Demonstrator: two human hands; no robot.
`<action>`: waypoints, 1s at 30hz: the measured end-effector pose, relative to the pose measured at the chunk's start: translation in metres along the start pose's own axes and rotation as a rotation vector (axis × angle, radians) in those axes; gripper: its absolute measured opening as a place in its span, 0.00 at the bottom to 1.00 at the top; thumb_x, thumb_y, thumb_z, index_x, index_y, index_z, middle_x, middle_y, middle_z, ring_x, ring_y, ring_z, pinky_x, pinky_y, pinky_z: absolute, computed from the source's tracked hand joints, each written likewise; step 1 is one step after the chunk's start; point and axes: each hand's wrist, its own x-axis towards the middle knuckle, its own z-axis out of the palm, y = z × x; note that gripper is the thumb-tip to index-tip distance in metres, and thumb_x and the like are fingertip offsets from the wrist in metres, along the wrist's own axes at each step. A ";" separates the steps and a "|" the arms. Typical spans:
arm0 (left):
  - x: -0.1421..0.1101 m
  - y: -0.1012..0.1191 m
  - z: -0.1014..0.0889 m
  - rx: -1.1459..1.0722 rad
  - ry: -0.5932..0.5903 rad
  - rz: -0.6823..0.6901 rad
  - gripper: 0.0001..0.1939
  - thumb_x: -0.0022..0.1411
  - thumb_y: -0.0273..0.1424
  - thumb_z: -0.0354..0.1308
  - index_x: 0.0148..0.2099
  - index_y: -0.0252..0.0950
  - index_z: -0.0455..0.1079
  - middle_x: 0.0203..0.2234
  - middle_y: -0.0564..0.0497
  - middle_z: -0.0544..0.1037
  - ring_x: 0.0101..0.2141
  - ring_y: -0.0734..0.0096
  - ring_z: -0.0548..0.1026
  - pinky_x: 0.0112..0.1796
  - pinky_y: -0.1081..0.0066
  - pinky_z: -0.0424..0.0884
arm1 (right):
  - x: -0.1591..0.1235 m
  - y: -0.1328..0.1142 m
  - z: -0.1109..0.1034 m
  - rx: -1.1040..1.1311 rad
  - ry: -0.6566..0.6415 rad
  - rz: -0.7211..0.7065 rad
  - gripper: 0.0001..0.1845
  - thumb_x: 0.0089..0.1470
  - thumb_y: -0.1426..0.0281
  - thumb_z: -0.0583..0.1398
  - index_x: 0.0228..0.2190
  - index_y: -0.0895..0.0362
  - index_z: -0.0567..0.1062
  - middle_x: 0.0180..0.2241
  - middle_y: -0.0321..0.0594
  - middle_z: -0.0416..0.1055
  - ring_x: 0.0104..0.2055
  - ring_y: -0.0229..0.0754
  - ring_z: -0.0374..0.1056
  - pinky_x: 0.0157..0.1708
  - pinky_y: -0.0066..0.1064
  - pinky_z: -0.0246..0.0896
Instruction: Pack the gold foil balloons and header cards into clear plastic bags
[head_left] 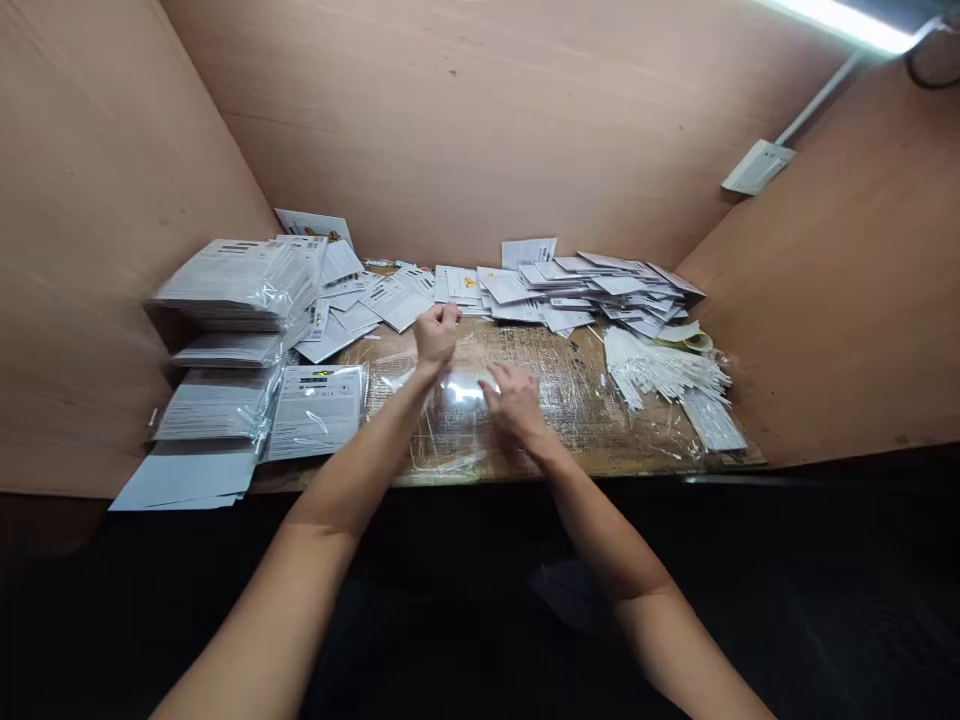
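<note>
My left hand (437, 337) is closed, thumb against the curled fingers, over the middle of the table near the loose cards. Whatever it pinches, if anything, is hidden or too thin to make out. To its right and nearer the front edge, my right hand (516, 400) is open with fingers apart, low over the tabletop. Shiny clear plastic film (448, 440) lies between and below the two hands, and light glares off it. Left of my left forearm lies a white printed card in a clear sleeve (315, 412).
Tall stacks of sleeved cards (225, 272) stand at the left wall. Loose white cards (394, 298) lie along the back, with a larger card heap (600, 285) at right. A bundle of thin white strips (660, 365) rests on the right. Wooden panels (465, 130) enclose three sides.
</note>
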 end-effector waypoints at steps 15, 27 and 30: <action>-0.012 -0.020 -0.026 -0.186 0.219 0.315 0.28 0.73 0.40 0.52 0.22 0.42 0.48 0.16 0.56 0.55 0.20 0.72 0.55 0.29 0.62 0.55 | 0.261 -0.093 0.084 -0.204 -0.203 -0.756 0.56 0.61 0.40 0.64 0.73 0.64 0.57 0.70 0.63 0.62 0.68 0.68 0.58 0.65 0.56 0.53; -0.001 -0.030 -0.034 -0.283 0.387 0.371 0.27 0.75 0.32 0.55 0.24 0.40 0.47 0.17 0.58 0.51 0.20 0.76 0.51 0.27 0.63 0.48 | 0.357 -0.150 0.126 -0.336 -0.176 -0.845 0.35 0.72 0.65 0.48 0.76 0.50 0.50 0.77 0.56 0.47 0.71 0.75 0.49 0.57 0.65 0.65; 0.000 -0.034 -0.031 -0.279 0.391 0.315 0.28 0.74 0.35 0.56 0.23 0.39 0.47 0.17 0.58 0.52 0.20 0.76 0.51 0.27 0.64 0.47 | 0.372 -0.161 0.125 -0.386 -0.266 -0.868 0.31 0.73 0.69 0.45 0.73 0.47 0.58 0.70 0.55 0.60 0.63 0.66 0.62 0.51 0.54 0.69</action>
